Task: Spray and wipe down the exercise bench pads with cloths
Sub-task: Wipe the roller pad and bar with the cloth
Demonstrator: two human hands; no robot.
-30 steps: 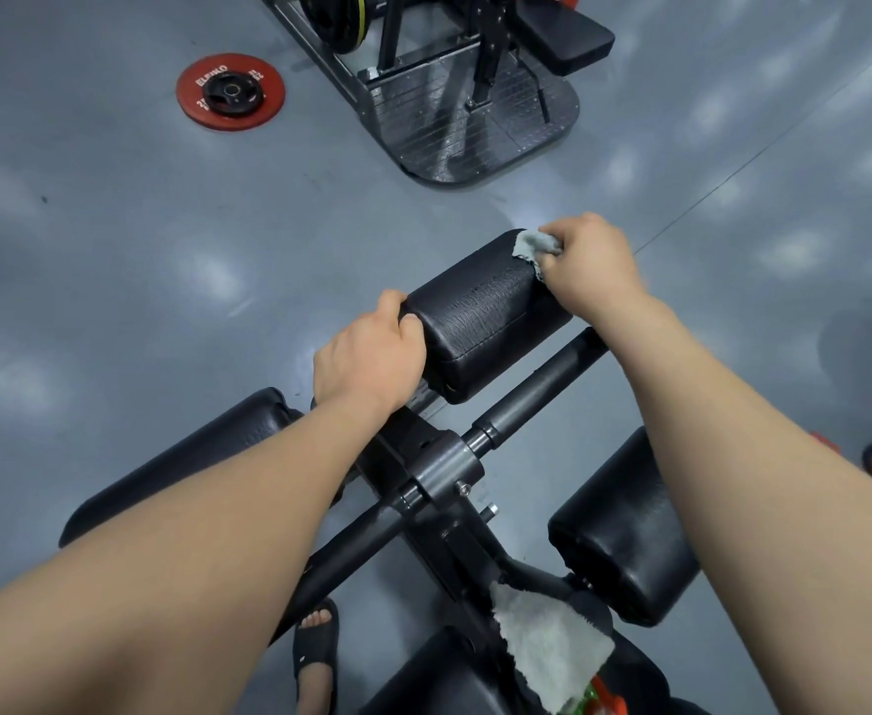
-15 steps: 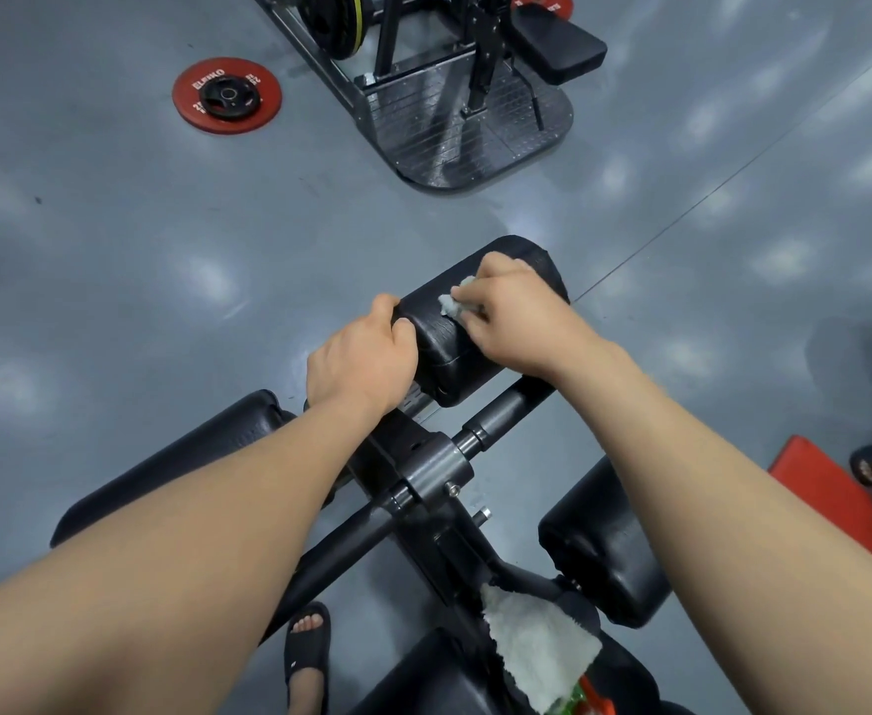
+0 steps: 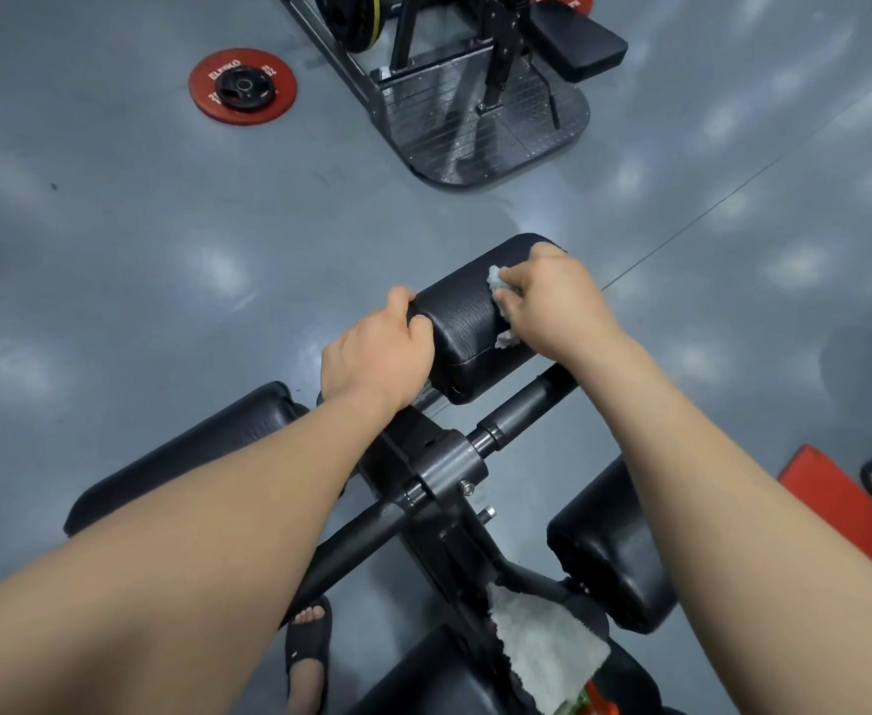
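While the left hand [image 3: 374,353] grips the roller pad [image 3: 467,322] steady, the right hand [image 3: 552,301], clutching 1 cloth [image 3: 496,281], should press firmly through overlapping strokes.

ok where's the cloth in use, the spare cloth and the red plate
cloth in use [image 3: 496,277], head view, on the upper tuft that shows.
spare cloth [image 3: 542,642], head view, on its middle.
red plate [image 3: 256,116], head view, on its near red rim.
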